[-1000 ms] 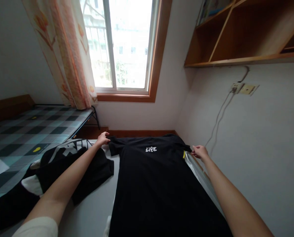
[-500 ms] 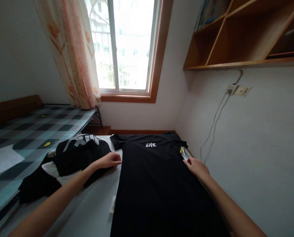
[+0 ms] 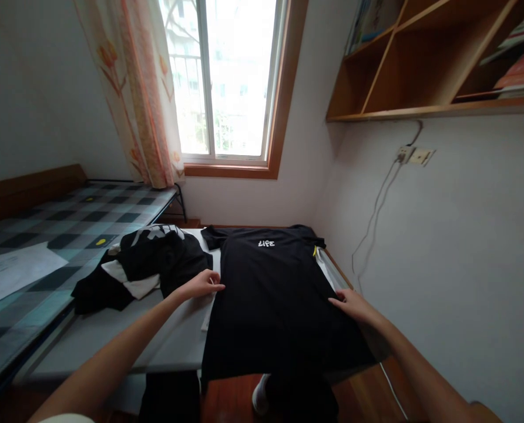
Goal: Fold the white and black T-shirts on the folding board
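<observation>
A black T-shirt (image 3: 275, 294) with small white lettering near its far end lies spread over a white table, its hem by the near edge. My left hand (image 3: 202, 283) is at the shirt's left side edge, thumb and fingers apart, with no cloth visibly between them. On the right side edge, my right hand (image 3: 352, 304) has its thumb and fingertips on the black cloth, seemingly pinching it. Left of the shirt sits a crumpled black and white garment (image 3: 156, 264).
The white table (image 3: 156, 346) stands beside a bed with a checkered cover (image 3: 112, 205), where a paper sheet (image 3: 19, 270) lies. Wooden shelves (image 3: 420, 64) hang at upper right, above a socket with a cable (image 3: 379, 205). A shoe (image 3: 260, 395) shows below.
The view has shifted, and the shirt's hem and the table's near edge now show. My right hand has moved nearer along the shirt's right edge. My left hand's thumb and fingers have parted.
</observation>
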The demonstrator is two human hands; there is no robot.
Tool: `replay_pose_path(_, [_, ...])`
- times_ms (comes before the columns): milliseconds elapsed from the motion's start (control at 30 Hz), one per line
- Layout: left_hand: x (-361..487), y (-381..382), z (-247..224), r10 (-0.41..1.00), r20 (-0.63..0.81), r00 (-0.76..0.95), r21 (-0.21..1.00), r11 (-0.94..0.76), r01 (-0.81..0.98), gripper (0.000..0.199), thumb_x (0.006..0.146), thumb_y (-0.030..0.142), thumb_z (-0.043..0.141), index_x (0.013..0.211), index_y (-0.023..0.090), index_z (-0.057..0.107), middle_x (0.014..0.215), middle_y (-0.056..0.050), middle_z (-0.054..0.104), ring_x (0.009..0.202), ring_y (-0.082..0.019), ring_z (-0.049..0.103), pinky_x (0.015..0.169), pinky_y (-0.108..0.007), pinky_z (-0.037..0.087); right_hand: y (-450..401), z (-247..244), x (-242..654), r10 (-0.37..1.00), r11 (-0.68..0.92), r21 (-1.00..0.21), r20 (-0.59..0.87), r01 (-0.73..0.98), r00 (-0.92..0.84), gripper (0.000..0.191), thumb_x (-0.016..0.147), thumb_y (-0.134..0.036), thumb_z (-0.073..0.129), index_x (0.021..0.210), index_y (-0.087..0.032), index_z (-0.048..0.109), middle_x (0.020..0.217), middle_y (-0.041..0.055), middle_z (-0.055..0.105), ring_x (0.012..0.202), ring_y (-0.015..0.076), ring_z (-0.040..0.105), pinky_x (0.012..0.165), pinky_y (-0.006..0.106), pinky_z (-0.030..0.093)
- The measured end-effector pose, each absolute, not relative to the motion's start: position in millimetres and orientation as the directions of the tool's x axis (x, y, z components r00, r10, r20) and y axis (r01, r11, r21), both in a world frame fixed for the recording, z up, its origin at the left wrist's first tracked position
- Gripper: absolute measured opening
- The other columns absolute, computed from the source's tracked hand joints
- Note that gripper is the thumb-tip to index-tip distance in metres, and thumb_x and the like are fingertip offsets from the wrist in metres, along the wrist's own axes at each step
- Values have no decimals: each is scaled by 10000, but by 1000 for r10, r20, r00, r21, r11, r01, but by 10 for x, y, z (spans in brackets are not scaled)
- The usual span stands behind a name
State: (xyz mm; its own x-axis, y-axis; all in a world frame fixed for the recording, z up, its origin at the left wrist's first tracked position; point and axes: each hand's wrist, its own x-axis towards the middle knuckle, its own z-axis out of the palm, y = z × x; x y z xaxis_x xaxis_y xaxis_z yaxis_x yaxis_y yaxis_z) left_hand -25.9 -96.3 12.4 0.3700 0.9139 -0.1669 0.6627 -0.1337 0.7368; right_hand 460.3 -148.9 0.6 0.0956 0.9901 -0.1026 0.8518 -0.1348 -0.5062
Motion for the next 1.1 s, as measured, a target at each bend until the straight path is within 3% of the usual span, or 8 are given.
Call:
replay_pose_path(133, [-179,-1166,129,955,-41,294,798,-146,585,420,674,587,654,712,179,558,754,-29,600,715,-163,568,639,-255,448,-1731,72,4619,995,-74,-635,-104,769,10,362,736,-450,597,974,-179,635,978,91,697,898,255,644,808,337,511])
replay_pose_path(233, [-162,-1297,71,935,-74,348,850,-123,512,437,712,605,609,815,189,524,702,10,552,637,-131,526,572,-237,410,-1905,78,4674,990,-51,-696,-131,716,-57,666,690,-453,646,1279,-181,494,1195,117,638,1052,276,618,905,363,499])
replay_pose_path(333, [-172,-1420,11,891,-113,440,889,-107,445,522,729,599,611,1034,198,476,637,67,484,561,-104,447,517,-212,342,-2015,40,4734,983,35,-699,-103,714,-150,846,656,-458,668,1403,-176,388,1368,137,527,1232,298,517,1044,404,414])
replay_pose_path(433, [-186,-1539,32,863,-127,490,883,-126,452,612,752,556,621,1199,189,422,621,88,433,549,-98,401,516,-210,316,-2066,22,4759,978,83,-674,-85,734,-189,844,670,-465,644,1419,-161,402,1406,146,494,1287,315,464,1099,438,345])
replay_pose_path(567, [-196,-1698,164,845,-125,520,814,-212,540,539,769,469,637,1206,178,514,632,76,393,565,-93,372,533,-216,316,-2143,112,4730,963,129,-692,-83,711,-255,776,728,-459,617,1424,-172,428,1400,123,508,1248,302,503,1076,426,373])
replay_pose_path(700, [-210,-1816,251,790,-172,588,776,-259,575,398,782,421,620,1081,159,643,642,45,416,566,-93,382,522,-211,323,-2252,244,4720,952,93,-691,-148,716,-267,746,748,-472,616,1422,-200,448,1270,110,614,995,277,632,896,412,502])
replay_pose_path(867, [-248,-1840,275,696,-269,666,797,-227,560,398,774,417,643,1073,160,695,632,24,499,537,-83,426,502,-192,345,-2330,434,4754,933,34,-668,-246,743,-264,781,682,-464,697,1394,-212,494,1017,82,698,799,235,635,737,367,528])
replay_pose_path(1100, [-291,-1621,593,669,-168,724,936,-123,331,298,752,370,708,932,138,760,776,-57,705,690,-133,593,648,-227,446,-2110,973,4701,908,-88,-859,-277,504,-315,533,727,-486,693,1175,-199,659,976,78,705,845,232,658,736,329,538])
